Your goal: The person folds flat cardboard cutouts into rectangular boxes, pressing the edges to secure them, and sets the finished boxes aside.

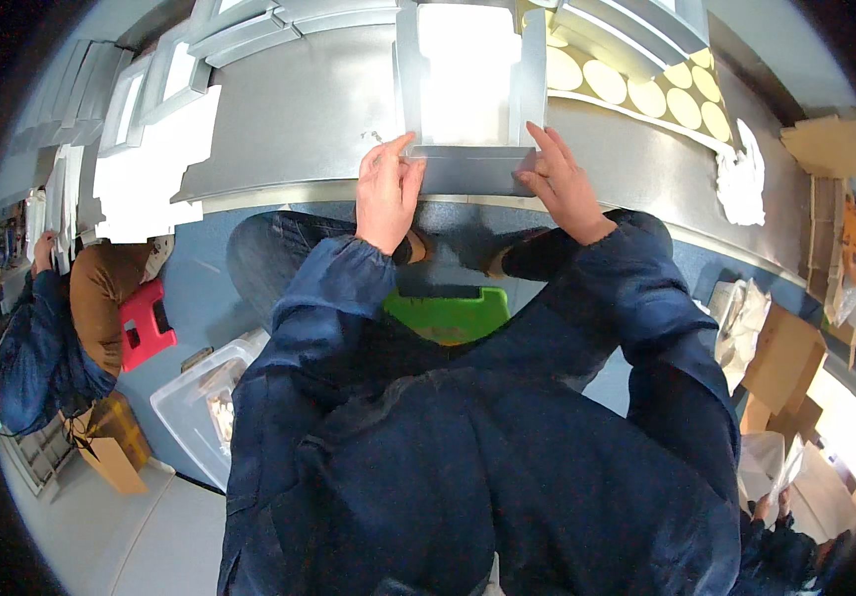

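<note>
Grey open box (530,84) with bright white base (467,84) sits at the front edge of the metal worktop (299,109), top centre of view, directly in front of the wearer. Side walls run away from the wearer; far end is cut off by the frame. Dark grey front flap (477,170) faces the wearer, at the worktop's near edge.

Left hand (388,194) is at the flap's left end: fingers together and pointing forward, thumb apart from them and beside the flap corner. Right hand (564,189) is at the right end: index and middle fingers extended forward, thumb and the rest bent in at the corner. Can't tell if either is actually pinching the flap.

Right of box: yellow sheet (636,96) with pale round discs, partly under more grey box parts (631,40); crumpled white cloth-like item (743,177) further right. Left: white sheets (150,184), grey frames (239,35) beyond them.

Below: green stool (492,310) between the wearer's legs, clear plastic bin (184,407) on the floor to the left. Further left, a co-worker in brown trousers (98,298) by a red stool (147,326). Right: cardboard boxes (785,358); second co-worker's hands (774,505) at lower right, near a white item.
</note>
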`<state>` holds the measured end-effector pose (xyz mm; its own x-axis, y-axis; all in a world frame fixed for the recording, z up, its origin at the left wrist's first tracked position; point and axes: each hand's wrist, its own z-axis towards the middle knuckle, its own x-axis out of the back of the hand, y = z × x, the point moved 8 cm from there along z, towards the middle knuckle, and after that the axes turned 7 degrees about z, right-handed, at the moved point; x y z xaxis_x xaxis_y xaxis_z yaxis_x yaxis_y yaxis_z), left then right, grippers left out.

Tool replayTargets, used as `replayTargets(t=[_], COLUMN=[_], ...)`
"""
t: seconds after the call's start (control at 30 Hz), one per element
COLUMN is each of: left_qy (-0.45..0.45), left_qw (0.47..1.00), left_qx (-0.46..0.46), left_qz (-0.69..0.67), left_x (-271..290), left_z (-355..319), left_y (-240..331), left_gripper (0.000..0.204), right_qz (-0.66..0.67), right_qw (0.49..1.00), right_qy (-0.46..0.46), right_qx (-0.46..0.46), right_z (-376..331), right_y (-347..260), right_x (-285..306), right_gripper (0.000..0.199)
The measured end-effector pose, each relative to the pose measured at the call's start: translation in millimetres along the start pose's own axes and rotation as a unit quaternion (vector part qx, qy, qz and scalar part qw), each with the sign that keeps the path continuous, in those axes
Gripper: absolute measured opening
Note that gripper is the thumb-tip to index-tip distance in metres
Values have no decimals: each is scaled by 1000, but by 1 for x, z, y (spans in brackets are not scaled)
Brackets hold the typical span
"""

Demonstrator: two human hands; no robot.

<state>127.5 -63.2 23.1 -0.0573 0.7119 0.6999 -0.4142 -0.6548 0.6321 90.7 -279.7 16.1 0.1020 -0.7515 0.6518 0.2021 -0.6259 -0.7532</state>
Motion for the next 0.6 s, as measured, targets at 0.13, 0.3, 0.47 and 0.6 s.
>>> replayTargets(t=[0.13, 0.3, 0.47, 0.6], left_qy=[-7, 93, -84, -138], left_qw=[998, 982, 955, 946], left_qx=[58, -67, -272, -278], left_qz=[2, 150, 86, 92], left_x=[-3, 6, -19, -9], left_z=[-2, 2, -10, -17], left_y=[1, 23, 29, 31], left_gripper=[37, 27, 33, 41], right_qz=[21, -6, -174, -227], right_qw=[998, 994, 972, 959], right_qy=[58, 111, 100, 37], right_qx=[-32, -7, 124, 167], right_z=[-2, -9, -14, -18], right_y=[-7, -7, -11, -27], right_x=[1, -8, -17, -24], right_gripper=[53, 48, 44, 42])
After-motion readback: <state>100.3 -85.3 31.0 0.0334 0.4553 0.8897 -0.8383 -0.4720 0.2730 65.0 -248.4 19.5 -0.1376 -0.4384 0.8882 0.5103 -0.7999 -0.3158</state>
